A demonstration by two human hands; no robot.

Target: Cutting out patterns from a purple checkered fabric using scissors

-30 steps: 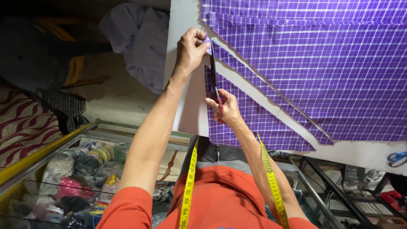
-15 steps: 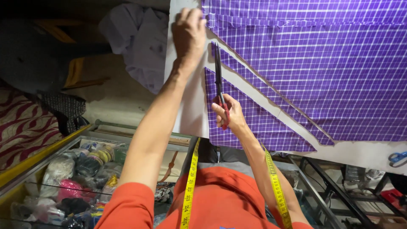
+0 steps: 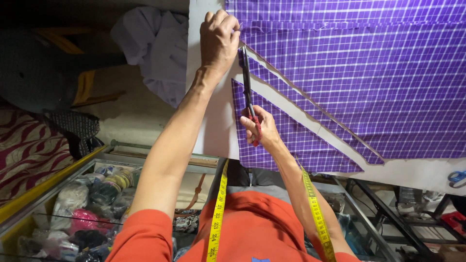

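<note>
Where fabric (image 3: 349,73) lies, white table (image 3: 208,121).

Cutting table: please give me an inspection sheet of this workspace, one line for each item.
Surface: white table, mostly covered by cloth.
Job's things: purple checked cloth, cut into slanted pieces; red-handled scissors with blades along the cut edge.
Clutter: blue scissors at the table's right edge; white garment hanging off the left.
Grips: left hand pinches the cloth corner; right hand holds the scissors.
Cables: nothing seen.
Surroundings: glass case of bundled goods; yellow tape measure round the person's neck.
</note>
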